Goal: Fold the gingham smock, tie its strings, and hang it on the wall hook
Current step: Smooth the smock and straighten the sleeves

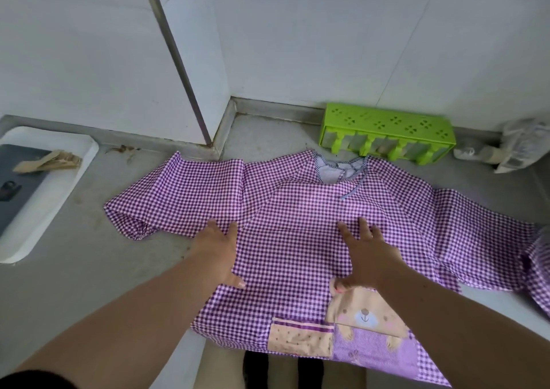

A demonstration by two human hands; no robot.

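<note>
The gingham smock (297, 240) lies spread flat, front side up, on a grey counter (74, 284) against a white wall, its neckline (339, 170) toward the wall and its hem hanging a little over the near edge; the left sleeve (175, 192) stretches out toward a white tray (59, 204), and the right sleeve (464, 225) trails off to the right, where its cuff bunches near the frame edge. Both hands lie flat on the chest of the garment with fingers straight and spread, holding nothing; the left hand (221, 254) presses near the left armpit seam, and the right hand (366, 257) rests just above the bear patch (363, 314) and the pockets (300, 339). The cloth looks thin, light and limp, so it will likely slide on the smooth counter and crease wherever it is pushed; it will not hold a fold by itself, so each fold probably needs a palm on it. One thin string (354, 188) lies curled below the neckline; it is narrow and floppy, better pinched at its end than scooped. For folding, sensible places to take hold seem to be the sleeve cuffs and the shoulder seams, drawing each sleeve across the chest; the patch area seems thicker and may resist a crease. A green plastic rack (387, 134) stands behind the collar, close enough to snag the fabric; no wall hook is in view.
</note>
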